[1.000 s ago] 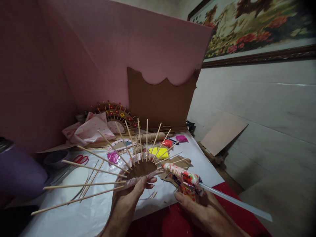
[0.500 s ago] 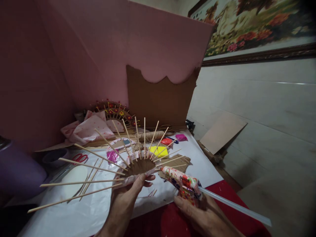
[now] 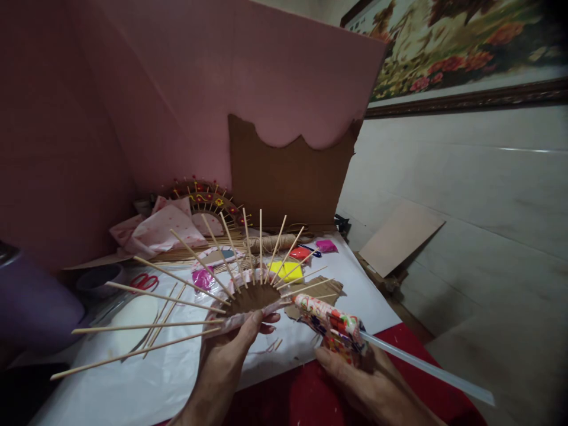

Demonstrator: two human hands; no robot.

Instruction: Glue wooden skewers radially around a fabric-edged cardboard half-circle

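My left hand (image 3: 235, 349) grips the lower edge of a rounded brown cardboard piece (image 3: 252, 299) with a pale cloth-wrapped rim. Thin wooden sticks (image 3: 186, 247) fan outward from that rim, to the left, up and right. In my right hand (image 3: 359, 376) is a glue gun (image 3: 331, 319) wrapped in colourful patterned material. A long translucent glue stick (image 3: 430, 367) juts from its back end. The nozzle points left, close to the rim's right end by the lowest right-hand sticks; whether it touches I cannot tell.
Behind the fan lie yellow (image 3: 286, 272), red and magenta packets and a twine roll (image 3: 270, 242). Red-handled scissors (image 3: 144, 283) and loose sticks lie left. A decorated arch (image 3: 213, 198), pink cloth (image 3: 166, 228) and upright cardboard (image 3: 288, 177) stand at the back. A purple container (image 3: 35, 307) is far left.
My right hand and the glue gun have shifted slightly to the right. The left hand and the stick fan stay almost where they were.
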